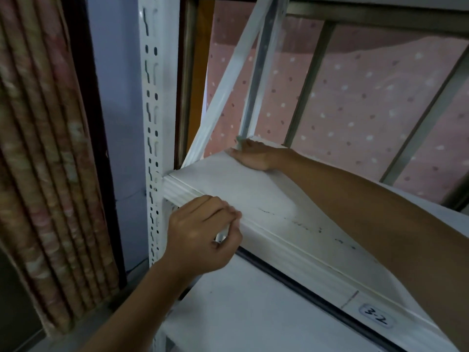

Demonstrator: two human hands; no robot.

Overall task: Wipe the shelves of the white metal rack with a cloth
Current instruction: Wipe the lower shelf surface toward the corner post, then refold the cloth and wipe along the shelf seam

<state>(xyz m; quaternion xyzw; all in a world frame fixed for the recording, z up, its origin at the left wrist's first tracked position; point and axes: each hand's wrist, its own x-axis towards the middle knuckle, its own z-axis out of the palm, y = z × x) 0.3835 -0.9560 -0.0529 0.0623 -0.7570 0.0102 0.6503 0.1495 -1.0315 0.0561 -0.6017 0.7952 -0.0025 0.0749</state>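
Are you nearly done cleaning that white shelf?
Not yet. Nothing looks plainly finished. The right grip presses what seems a pale green cloth into the back corner of the upper white metal shelf; the left grip holds its front edge. Dark smudges near the front are left, and the lower white shelf shows specks too.

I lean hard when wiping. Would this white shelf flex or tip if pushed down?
Probably stiff: the shelf looks like sheet metal with a deep folded front beam. Unlikely to tip, since that beam meets the slotted upright and a diagonal brace ties the side. Its smooth painted top likely feels slippery.
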